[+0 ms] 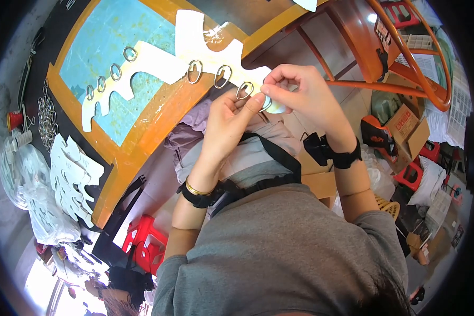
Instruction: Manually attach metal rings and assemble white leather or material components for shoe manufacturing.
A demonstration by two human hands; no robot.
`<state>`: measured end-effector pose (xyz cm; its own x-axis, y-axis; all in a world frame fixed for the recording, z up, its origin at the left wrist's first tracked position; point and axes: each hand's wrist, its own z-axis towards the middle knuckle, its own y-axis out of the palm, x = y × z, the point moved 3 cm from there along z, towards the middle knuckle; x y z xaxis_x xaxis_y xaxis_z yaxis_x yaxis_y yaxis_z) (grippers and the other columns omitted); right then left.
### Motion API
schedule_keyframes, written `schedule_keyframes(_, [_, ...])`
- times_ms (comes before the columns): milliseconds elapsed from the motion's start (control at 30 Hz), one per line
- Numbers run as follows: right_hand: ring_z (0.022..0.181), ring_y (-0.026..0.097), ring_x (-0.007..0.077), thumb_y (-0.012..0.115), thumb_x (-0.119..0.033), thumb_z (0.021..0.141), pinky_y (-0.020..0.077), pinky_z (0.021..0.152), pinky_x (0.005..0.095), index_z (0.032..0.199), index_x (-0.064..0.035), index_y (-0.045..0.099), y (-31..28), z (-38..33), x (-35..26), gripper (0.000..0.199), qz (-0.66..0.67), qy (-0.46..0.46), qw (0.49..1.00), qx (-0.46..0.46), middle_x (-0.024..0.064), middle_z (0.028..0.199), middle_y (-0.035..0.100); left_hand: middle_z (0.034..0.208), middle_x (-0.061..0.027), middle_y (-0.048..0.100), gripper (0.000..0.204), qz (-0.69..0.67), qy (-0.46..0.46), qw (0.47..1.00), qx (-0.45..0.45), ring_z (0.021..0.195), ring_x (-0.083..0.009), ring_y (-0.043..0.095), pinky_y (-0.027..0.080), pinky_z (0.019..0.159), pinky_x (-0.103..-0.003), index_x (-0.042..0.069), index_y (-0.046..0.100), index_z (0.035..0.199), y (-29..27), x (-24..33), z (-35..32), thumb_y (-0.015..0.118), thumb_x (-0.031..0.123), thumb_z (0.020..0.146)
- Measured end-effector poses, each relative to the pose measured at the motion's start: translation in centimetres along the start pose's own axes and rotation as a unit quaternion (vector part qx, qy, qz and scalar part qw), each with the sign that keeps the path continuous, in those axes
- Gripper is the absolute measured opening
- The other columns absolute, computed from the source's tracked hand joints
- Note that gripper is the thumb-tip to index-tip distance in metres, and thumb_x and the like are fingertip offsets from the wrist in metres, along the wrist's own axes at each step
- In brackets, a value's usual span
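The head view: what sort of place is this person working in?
Probably a small workshop for hand assembly: both hands fit metal rings onto a white card strip at an orange-edged table, with stacked cut cards and cardboard boxes nearby.

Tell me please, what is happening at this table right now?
A person holds one end of a white cut-out card with both hands. The left hand supports it from below, and the right hand pinches at an oval metal ring there. More rings already sit along the card, which lies over a blue mat. A pile of similar cards and loose rings lie at the left.
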<state>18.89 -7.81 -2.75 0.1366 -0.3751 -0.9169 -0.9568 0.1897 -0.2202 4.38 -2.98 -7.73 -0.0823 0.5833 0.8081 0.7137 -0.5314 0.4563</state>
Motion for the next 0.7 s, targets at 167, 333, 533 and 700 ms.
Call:
schedule_keyframes(167, [0.058,0.049,0.0028,0.064,-0.014,0.081,0.0387,0.045,0.0176,0.083,-0.0005,0.062,-0.6,-0.1,0.2,0.014,0.014,-0.013,1.0,-0.02,-0.0006,0.071,0.057,0.091,-0.0048,0.063,0.015,-0.07,-0.003,0.997,-0.012,0.081,-0.0063,0.056,0.044,0.074,-0.02,0.0,0.06,0.096,1.2,-0.3,0.4,0.062,0.009,0.084])
schedule_keyframes(333, [0.055,0.05,0.0054,0.069,-0.013,0.076,0.0391,0.049,0.0207,0.078,0.0016,0.062,0.1,-2.1,0.2,0.017,-0.065,-0.07,0.984,0.15,0.0028,0.068,0.057,0.085,-0.0027,0.062,0.007,-0.153,0.082,0.98,0.092,0.075,-0.0049,0.055,0.043,0.072,-0.019,0.002,0.059,0.087,1.8,-1.0,1.2,0.062,0.008,0.084])
schedule_keyframes(533, [0.057,0.055,0.0097,0.07,-0.006,0.073,0.0433,0.051,0.0225,0.078,0.0033,0.061,1.1,-2.2,1.0,0.013,-0.047,-0.127,0.968,0.211,0.0063,0.07,0.059,0.08,0.0007,0.059,0.012,-0.138,0.118,0.976,0.117,0.071,-0.0023,0.05,0.039,0.065,-0.017,0.005,0.055,0.077,2.4,-0.9,1.1,0.064,0.009,0.083])
schedule_keyframes(700, [0.059,0.057,0.0095,0.068,-0.005,0.074,0.0456,0.051,0.023,0.079,0.0039,0.06,1.1,-2.0,1.3,0.013,-0.024,-0.116,0.971,0.21,0.0066,0.069,0.059,0.079,0.0012,0.059,0.013,-0.091,0.132,0.977,0.144,0.07,-0.0021,0.05,0.039,0.063,-0.017,0.005,0.056,0.077,2.5,-1.1,1.0,0.065,0.012,0.083])
